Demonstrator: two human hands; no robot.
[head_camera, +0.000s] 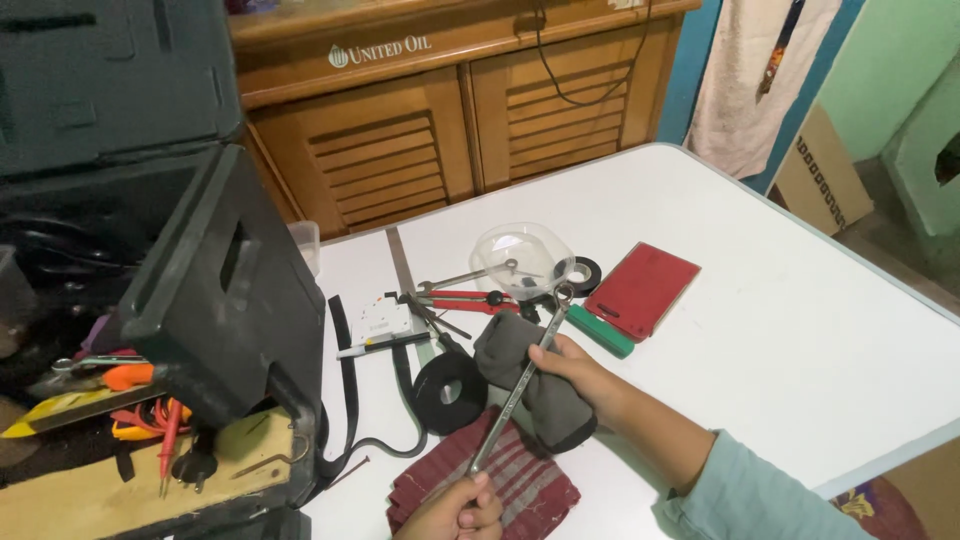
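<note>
A long steel wrench (515, 395) slants over the white table (760, 330), its ring end up near a small black tape roll (582, 272). My left hand (452, 510), at the bottom edge, grips the wrench's lower end. My right hand (578, 368), in a pale teal sleeve, presses a grey cloth (520, 352) against the middle of the shaft. Under the wrench lies a folded maroon striped cloth (520, 490).
A big black tape roll (450, 392), red-handled pliers (468, 300), a clear plastic bowl (520, 252), a white electrical fitting (380, 320), a red booklet (642, 288) and a green bar (600, 331) lie ahead. An open black toolbox (215, 290) stands left, a wooden cabinet (450, 110) behind.
</note>
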